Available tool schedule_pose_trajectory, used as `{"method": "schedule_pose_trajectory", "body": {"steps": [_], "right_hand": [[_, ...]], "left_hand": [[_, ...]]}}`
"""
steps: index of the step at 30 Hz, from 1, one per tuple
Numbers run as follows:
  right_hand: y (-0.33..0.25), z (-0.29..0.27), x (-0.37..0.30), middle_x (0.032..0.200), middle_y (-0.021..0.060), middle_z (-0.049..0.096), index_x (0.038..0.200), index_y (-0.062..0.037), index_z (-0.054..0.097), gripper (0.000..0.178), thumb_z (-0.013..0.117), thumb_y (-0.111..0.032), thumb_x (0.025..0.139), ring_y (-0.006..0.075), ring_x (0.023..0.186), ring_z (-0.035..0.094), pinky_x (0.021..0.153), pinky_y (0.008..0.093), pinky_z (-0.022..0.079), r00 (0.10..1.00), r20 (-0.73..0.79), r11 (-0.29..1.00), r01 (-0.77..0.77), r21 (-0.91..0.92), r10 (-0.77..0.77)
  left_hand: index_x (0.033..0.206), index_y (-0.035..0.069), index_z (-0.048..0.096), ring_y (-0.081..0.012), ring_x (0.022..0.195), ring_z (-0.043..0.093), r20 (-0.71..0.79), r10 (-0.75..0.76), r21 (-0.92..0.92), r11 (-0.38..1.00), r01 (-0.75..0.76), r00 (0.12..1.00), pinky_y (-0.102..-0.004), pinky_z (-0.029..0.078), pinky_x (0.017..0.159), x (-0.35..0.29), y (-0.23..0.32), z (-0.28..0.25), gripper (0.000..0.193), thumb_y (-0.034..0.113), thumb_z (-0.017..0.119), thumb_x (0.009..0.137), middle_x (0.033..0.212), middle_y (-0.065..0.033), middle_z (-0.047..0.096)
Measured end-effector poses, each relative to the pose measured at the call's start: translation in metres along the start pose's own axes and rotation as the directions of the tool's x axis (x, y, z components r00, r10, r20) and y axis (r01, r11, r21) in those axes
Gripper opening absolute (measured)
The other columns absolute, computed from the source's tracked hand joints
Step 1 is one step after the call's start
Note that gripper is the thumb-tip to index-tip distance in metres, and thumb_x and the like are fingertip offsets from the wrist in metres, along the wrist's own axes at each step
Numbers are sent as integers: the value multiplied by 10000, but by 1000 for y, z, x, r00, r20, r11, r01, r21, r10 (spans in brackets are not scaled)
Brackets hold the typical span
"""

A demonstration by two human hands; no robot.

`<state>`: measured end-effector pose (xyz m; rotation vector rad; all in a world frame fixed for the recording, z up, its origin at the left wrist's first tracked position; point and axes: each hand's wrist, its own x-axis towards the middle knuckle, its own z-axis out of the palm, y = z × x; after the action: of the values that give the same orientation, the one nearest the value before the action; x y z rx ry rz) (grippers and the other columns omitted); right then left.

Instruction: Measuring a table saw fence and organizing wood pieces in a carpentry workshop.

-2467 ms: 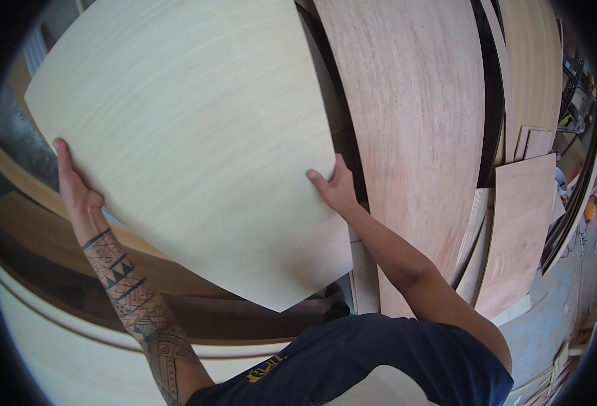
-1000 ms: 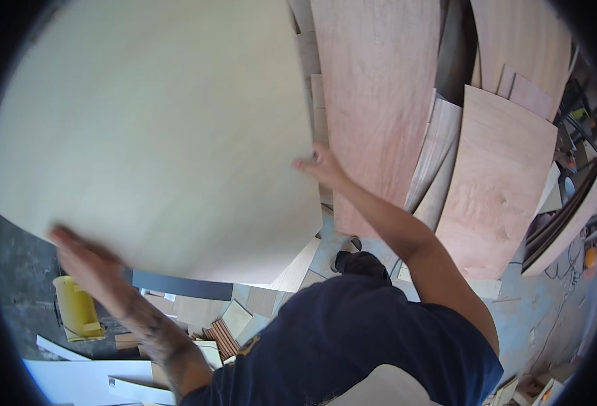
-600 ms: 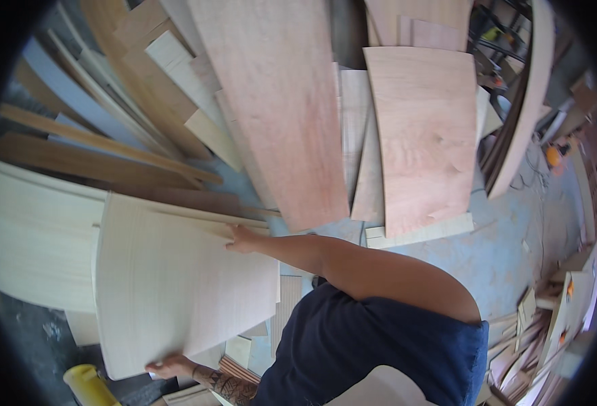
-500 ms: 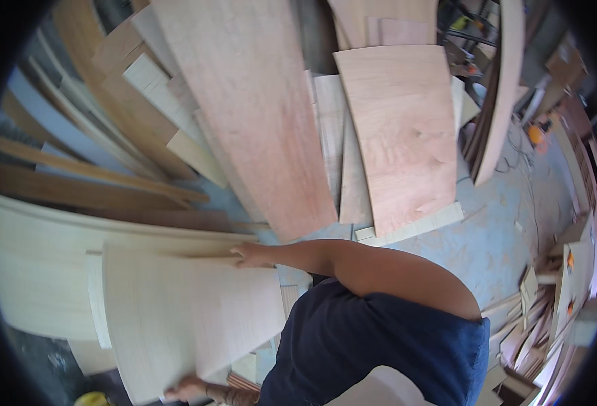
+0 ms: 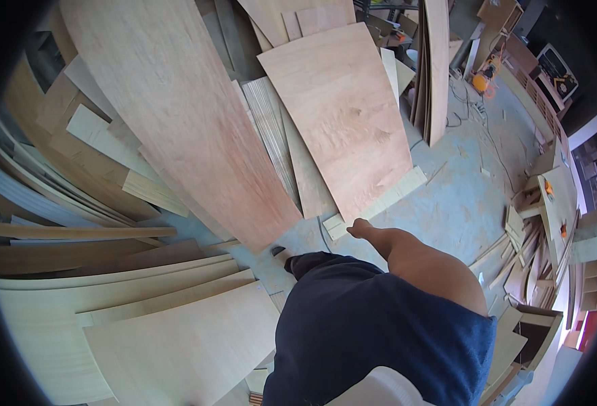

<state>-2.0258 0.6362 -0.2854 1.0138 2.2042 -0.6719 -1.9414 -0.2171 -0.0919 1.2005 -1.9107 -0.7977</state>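
My right hand [image 5: 360, 229] hangs out in front of me, past the hem of my dark blue shirt. It looks loosely bent, but its fingers are too small and foreshortened to make out, and I see nothing held in it. In the picture it lies closest to a pale wooden strip [image 5: 379, 203] at the foot of a leaning plywood panel [image 5: 342, 115]; whether it touches the strip I cannot tell. A pale board [image 5: 183, 345] stands at my lower left against other pale sheets [image 5: 34, 325]. My left hand is out of the picture.
A long reddish plywood sheet [image 5: 190, 128] leans ahead of me. Stacked boards [image 5: 95, 183] crowd the left side. Cables [image 5: 491, 152] trail over the bluish floor [image 5: 447, 203] at right, near a heap of wood offcuts [image 5: 525, 250] and a small open cabinet [image 5: 538, 331].
My right hand has left the pale board's upper edge and moved right. My left hand, earlier at the board's lower edge, has gone out of view. The view has turned toward the right.
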Motion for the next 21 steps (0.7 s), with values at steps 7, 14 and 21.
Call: {"method": "schedule_pose_trajectory", "body": {"steps": [7,14,21], "right_hand": [[-25,66,-7,880,250,710,848,27,737,453,613,-407,801,387,861,701,834,461,538,921,169,935,354,13,-351],[-38,51,44,972,264,693,879,11,722,337,581,-290,822,396,933,681,837,474,542,812,107,797,583,-160,-573],[-88,9,94,1058,247,695,998,1,721,459,614,-424,861,402,1008,655,919,468,503,987,-99,821,158,549,-124]], "left_hand": [[1576,199,182,-272,1483,267,607,-159,-265,883,387,779,-550,75,1202,72,9,59,672,540,327,1016,1584,-76,354],[1274,264,565,-121,818,582,849,-412,55,690,722,329,-245,385,547,-67,29,226,323,441,428,1040,1012,29,632],[1309,102,564,-222,1015,657,883,-402,363,912,-190,-242,-367,498,815,-265,103,314,418,333,573,962,1139,-86,679]]}}
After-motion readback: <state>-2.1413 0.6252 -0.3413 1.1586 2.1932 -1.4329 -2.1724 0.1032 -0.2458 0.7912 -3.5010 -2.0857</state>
